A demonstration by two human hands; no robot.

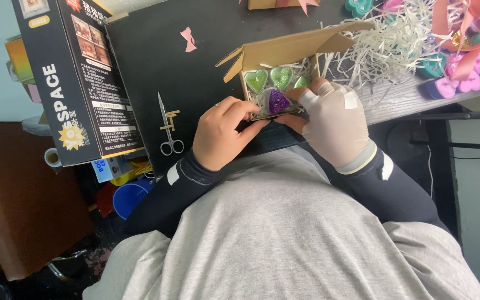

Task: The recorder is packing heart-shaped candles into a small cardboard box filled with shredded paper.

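**Seating the purple heart in the cardboard box**

You are holding a purple glitter heart (278, 102) in clear wrap at the near edge of the open cardboard box (284, 51), just in front of the green hearts (268, 79) already lying in it. Your left hand (221, 132) is pinching the near left side of the piece, fingers curled narrow around it. Your gloved right hand (335, 123) is pressing on its right side, fingertips closed on the wrap and partly hiding a third green heart.

To do this well, you are best keeping the heart level and pushing it down evenly from both sides, so the wrap is not creasing against the box wall. Judging from the tight fit, a tilt could wedge it against its green neighbours.

The box is sitting right at the near edge of the black table (140, 61), so you are working with little margin toward your lap. To the left, small scissors (167, 126) are lying well apart, leaving open room. To the right, white shredded paper (390, 44) and more coloured hearts (462, 78) are crowding the surface.
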